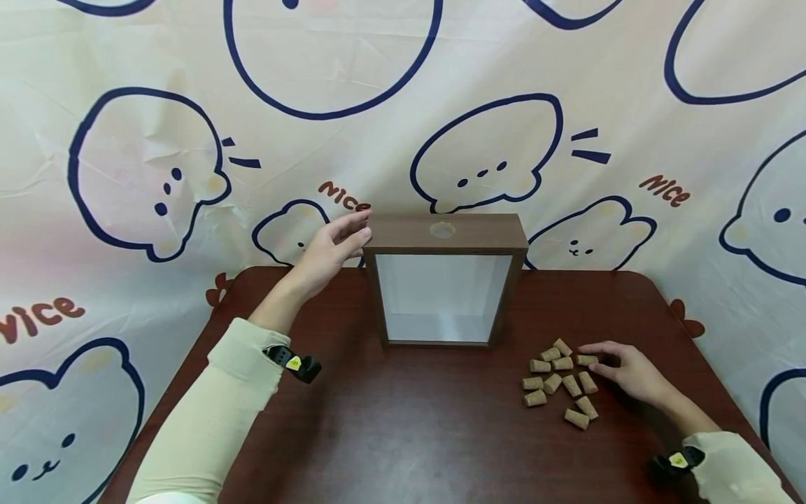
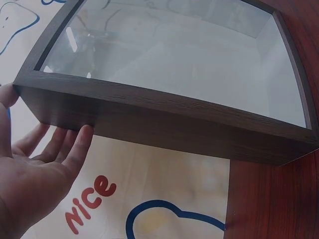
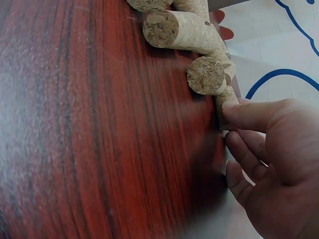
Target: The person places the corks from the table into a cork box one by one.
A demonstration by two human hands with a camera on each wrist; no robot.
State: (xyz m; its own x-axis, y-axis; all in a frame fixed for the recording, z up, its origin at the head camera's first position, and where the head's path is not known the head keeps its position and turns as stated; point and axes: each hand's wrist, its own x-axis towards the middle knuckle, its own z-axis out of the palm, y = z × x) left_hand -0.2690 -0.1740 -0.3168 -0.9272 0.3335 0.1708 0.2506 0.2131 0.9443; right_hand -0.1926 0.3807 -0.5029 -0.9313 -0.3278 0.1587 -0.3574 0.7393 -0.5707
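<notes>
A shallow brown box with a wood-grain frame [image 1: 443, 243] and a clear front stands upright at the back of the table. A round opening [image 1: 443, 229] is in its top. My left hand [image 1: 329, 253] rests at its upper left corner. In the left wrist view, the fingertips [image 2: 85, 132] touch the box's side panel [image 2: 164, 130], with the thumb by the corner. On the right, my right hand [image 1: 630, 371] pinches a cork [image 1: 587, 360] between thumb and fingers, low over the table. Several loose corks [image 1: 553, 382] lie beside it, also partly seen in the right wrist view.
The dark red wood table [image 1: 403, 427] ends at the back and sides against a pale cloth [image 1: 352, 161] with blue cartoon outlines. Black wrist cameras are strapped to both of my wrists, over the light sleeves [image 1: 208, 413].
</notes>
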